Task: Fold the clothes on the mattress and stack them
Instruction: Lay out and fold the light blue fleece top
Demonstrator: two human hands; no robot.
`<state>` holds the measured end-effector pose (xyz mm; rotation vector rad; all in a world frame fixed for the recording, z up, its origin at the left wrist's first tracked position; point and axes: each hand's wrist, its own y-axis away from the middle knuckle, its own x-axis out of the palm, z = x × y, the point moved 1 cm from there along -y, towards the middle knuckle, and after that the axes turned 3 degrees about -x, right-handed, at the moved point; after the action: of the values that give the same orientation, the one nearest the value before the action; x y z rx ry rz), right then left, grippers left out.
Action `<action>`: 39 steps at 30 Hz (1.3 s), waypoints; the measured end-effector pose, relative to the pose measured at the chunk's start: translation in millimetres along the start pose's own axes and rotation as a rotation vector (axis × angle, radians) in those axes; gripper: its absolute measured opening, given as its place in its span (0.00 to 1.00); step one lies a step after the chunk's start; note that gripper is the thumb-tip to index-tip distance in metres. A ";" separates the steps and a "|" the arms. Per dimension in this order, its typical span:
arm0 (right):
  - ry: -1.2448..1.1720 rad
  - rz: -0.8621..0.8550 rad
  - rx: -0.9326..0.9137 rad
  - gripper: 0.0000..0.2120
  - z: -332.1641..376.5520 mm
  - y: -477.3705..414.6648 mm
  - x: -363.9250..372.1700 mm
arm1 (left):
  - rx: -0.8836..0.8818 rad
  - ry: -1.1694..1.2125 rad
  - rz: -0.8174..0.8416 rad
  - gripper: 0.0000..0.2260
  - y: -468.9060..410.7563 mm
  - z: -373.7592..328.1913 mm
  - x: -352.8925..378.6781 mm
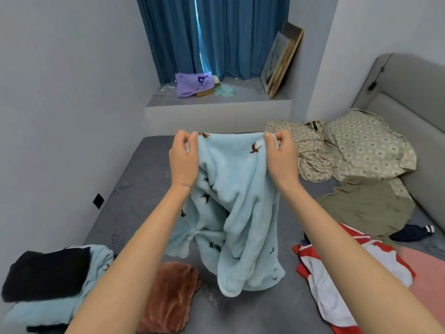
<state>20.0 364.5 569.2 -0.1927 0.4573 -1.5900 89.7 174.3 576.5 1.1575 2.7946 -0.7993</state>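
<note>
Blue fleece [231, 189] with small dark bird prints hangs in mid-air over the middle of the mattress [134, 194]. It is held up by its top edge, and its lower folds droop down to the bed. The left grip [184, 156] pinches the left corner of that edge with curled fingers and thumb. The right grip [281, 155] pinches the right corner the same way, so the edge is stretched between them. A thin bracelet [184, 184] sits on the left wrist.

At the near left of the mattress a black garment [45, 273] lies folded on a folded pale blue piece [96, 268], and a brown fleece [173, 292] lies just beside them. To the right a red and white garment [337, 273] lies unfolded. Beyond it are an olive garment [366, 206] and a small navy item [411, 233], with a pink item [426, 268] at the right edge of view. Patterned bedding [361, 145] is heaped against the grey headboard [409, 92].

Past the mattress, a ledge [240, 95] under teal curtains [228, 32] carries a purple bag [192, 84] and leaning frames [281, 61].
</note>
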 end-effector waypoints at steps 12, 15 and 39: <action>0.357 0.312 0.263 0.12 -134.9 27.8 -11.8 | -0.328 -0.259 0.282 0.14 33.8 118.1 48.5; 0.455 0.410 0.342 0.13 -185.7 43.8 -15.0 | -0.447 -0.338 0.369 0.15 59.0 163.8 62.9; 0.877 1.000 0.307 0.33 -368.6 164.0 90.9 | -0.913 -0.395 0.655 0.20 161.2 419.9 59.8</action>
<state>17.6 336.2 156.7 0.8845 0.7989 -0.6497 78.8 116.0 126.6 1.3389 1.8489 0.2669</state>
